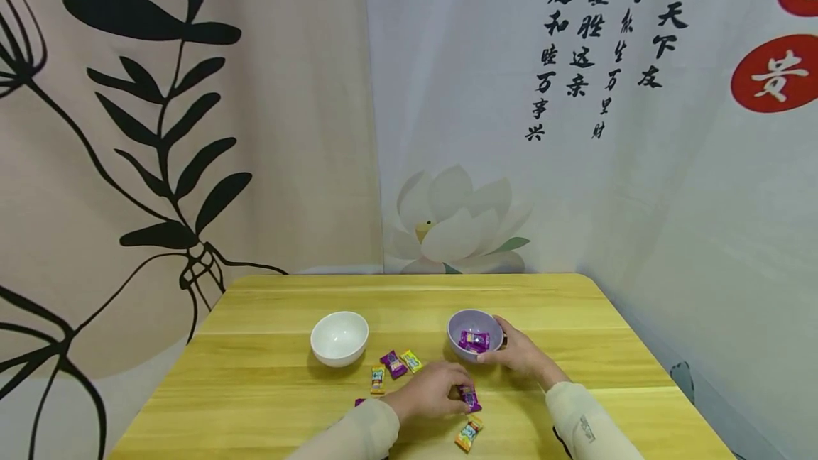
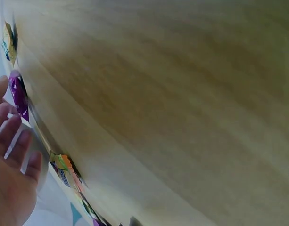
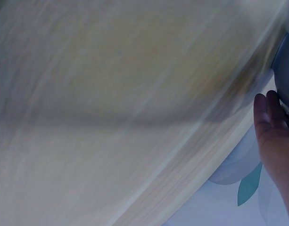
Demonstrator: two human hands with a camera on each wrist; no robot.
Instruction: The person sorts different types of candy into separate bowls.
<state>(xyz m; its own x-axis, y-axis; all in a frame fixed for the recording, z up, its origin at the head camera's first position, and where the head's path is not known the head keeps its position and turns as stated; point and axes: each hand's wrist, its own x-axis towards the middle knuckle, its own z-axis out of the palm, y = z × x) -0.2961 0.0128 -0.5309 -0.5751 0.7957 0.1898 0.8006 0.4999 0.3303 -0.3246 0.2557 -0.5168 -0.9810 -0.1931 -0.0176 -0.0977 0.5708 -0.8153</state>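
Observation:
My left hand (image 1: 434, 390) is low over the table, its thumb and forefinger at either end of a purple-wrapped candy (image 1: 469, 398). In the left wrist view the fingers are spread beside that candy (image 2: 19, 95), which lies on the tabletop. My right hand (image 1: 520, 355) holds the side of a light purple bowl (image 1: 455, 343), thumb at the near side and fingers around the right side. Inside the bowl are purple-wrapped candies (image 1: 474, 341). The right wrist view shows the fingers (image 3: 261, 110) against the bowl (image 3: 286, 70), which is partly cut off.
A white bowl (image 1: 339, 339) stands to the left on the wooden table (image 1: 255, 375). Between the bowls lie a purple candy (image 1: 393, 364) and yellow candies (image 1: 412, 360). A yellow-orange candy (image 1: 469, 434) lies nearer the front. A printed curtain (image 1: 307, 126) hangs behind.

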